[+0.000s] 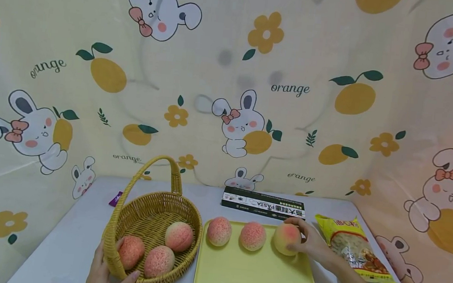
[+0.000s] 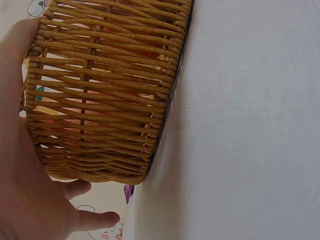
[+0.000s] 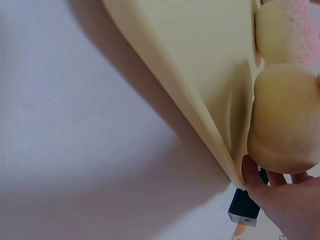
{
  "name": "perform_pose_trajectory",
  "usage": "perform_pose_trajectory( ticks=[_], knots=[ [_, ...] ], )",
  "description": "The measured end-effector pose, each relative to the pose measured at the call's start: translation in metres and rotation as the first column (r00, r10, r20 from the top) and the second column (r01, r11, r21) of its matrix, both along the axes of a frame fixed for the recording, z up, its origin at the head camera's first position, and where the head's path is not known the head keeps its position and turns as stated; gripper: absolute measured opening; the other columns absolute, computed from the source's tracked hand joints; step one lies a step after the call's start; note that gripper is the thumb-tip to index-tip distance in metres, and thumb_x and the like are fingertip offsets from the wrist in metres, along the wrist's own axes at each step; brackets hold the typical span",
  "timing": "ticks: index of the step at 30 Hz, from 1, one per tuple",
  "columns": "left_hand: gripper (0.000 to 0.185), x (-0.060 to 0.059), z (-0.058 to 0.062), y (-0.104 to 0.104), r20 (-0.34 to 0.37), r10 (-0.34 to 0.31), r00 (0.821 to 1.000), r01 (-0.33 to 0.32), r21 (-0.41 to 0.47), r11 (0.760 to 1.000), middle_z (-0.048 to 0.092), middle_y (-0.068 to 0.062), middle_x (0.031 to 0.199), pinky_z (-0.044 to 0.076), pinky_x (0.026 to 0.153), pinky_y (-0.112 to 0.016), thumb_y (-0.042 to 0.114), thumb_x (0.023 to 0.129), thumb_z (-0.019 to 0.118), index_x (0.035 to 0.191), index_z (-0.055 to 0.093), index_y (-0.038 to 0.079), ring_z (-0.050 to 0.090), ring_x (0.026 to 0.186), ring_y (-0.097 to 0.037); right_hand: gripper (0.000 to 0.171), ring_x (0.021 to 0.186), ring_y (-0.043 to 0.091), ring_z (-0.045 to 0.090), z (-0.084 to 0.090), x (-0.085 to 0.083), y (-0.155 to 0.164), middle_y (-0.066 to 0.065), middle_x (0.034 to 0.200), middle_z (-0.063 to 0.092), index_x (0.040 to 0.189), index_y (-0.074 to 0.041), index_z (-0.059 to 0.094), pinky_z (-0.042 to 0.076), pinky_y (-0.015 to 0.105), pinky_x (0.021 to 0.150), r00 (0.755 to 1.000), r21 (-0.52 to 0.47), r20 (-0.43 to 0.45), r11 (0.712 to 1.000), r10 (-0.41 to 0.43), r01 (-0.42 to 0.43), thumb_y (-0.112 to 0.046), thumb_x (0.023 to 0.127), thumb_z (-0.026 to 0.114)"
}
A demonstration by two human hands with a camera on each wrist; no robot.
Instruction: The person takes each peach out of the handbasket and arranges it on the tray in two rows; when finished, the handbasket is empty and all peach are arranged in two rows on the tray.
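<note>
A yellow woven basket [image 1: 155, 216] with a tall handle stands at the left, and three pink peaches, one of them a mottled peach [image 1: 160, 261], lie in it. My left hand [image 1: 108, 270] holds the basket's near left side; the left wrist view shows that hand [image 2: 35, 165] around the wicker wall [image 2: 100, 100]. My right hand [image 1: 316, 244] grips a yellow-pink peach [image 1: 285, 239] at the far right corner of the yellow tray [image 1: 255, 279]. Along the tray's far edge sit two more peaches, a left one [image 1: 219, 231] and a middle one [image 1: 253, 236].
Behind the tray lies a dark pasta box [image 1: 263, 203]. A yellow food packet [image 1: 356, 249] rests to the right of the tray. A small purple wrapper [image 1: 115, 198] is on the white table [image 1: 60, 244] behind the basket. A patterned cloth [image 1: 216, 68] hangs along the back.
</note>
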State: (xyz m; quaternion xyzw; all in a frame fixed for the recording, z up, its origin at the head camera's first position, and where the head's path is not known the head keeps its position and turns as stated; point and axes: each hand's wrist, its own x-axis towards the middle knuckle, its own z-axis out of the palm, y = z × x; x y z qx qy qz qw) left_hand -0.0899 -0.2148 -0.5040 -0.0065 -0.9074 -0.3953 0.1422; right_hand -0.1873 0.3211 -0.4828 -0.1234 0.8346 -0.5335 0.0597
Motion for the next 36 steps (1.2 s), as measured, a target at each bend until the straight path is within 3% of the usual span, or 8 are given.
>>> perform_pose_trajectory(
  ticks=[12, 36],
  knots=[
    [0.089, 0.0009, 0.0018, 0.0003, 0.013, -0.004, 1.000, 0.004, 0.009, 1.000, 0.016, -0.029, 0.154, 0.036, 0.092, -0.075, 0.036, 0.079, 0.084, 0.148, 0.041, 0.002, 0.029, 0.132, -0.054, 0.063, 0.113, 0.026, 0.052, -0.0001, 0.0011, -0.0003, 0.019, 0.131, 0.052, 0.134, 0.001, 0.048, 0.046, 0.025, 0.091, 0.999, -0.041, 0.016, 0.999, 0.031, -0.030, -0.008, 0.080, 0.080],
    [0.090, 0.0012, 0.0005, 0.0001, 0.026, 0.010, 1.000, -0.010, -0.005, 1.000, 0.016, -0.027, 0.155, 0.034, 0.093, -0.077, 0.039, 0.079, 0.084, 0.149, 0.041, 0.002, 0.029, 0.132, -0.055, 0.058, 0.107, 0.015, 0.057, -0.0039, 0.0017, 0.0012, 0.023, 0.127, 0.052, 0.132, 0.006, 0.047, 0.047, 0.022, 0.091, 0.997, -0.112, -0.006, 0.990, 0.082, -0.082, -0.005, 0.083, 0.076]
  ],
)
